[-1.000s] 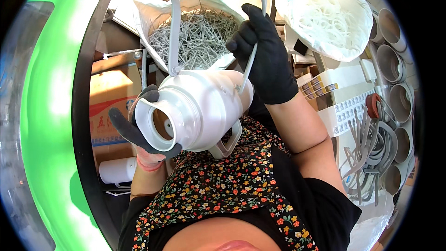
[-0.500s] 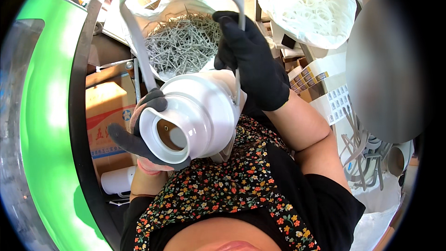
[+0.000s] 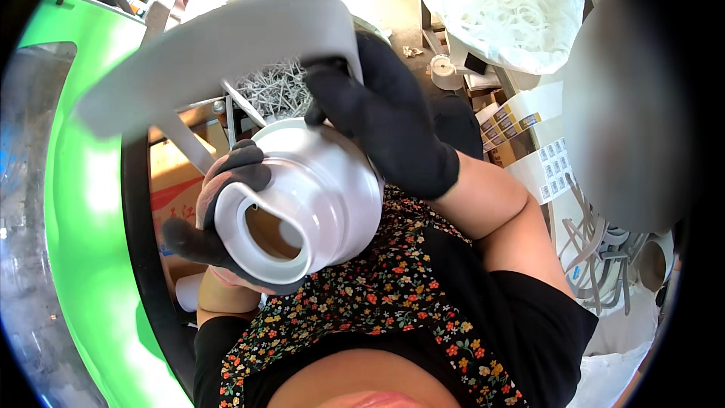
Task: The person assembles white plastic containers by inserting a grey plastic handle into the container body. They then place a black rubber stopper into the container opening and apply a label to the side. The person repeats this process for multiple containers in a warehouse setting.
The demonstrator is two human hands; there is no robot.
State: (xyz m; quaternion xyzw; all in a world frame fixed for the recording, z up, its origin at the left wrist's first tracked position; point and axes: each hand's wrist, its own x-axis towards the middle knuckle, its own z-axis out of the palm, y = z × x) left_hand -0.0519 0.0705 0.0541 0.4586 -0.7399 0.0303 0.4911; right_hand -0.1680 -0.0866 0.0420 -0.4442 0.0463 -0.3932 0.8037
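Observation:
A white, hollow jug shell [image 3: 340, 196] with a flared pouring lip is tilted in front of my chest, its round mouth facing up toward me. My left hand [image 3: 208, 215], in a grey-black glove, wraps its fingers around the neck beside the lip. A wide light-grey carrying handle [image 3: 234, 41] arches over the shell and leans to the left, blurred by motion. My right hand [image 3: 396, 117], in a black glove, curls around the handle's right side near the shell. The handle's right end is hidden behind that hand.
Behind the shell lies a pile of grey metal rivets [image 3: 276, 91]. White rings fill a bag [image 3: 502, 15] at the far right. A green machine panel [image 3: 83, 181] runs along the left beside a cardboard box [image 3: 174, 204]. Sticker sheets [image 3: 551, 170] and grey handles [image 3: 604, 257] are at right.
The handle has swung left and toward me, now covering much of the rivets. My right hand has moved slightly left and down with it. The left hand keeps its grip on the neck.

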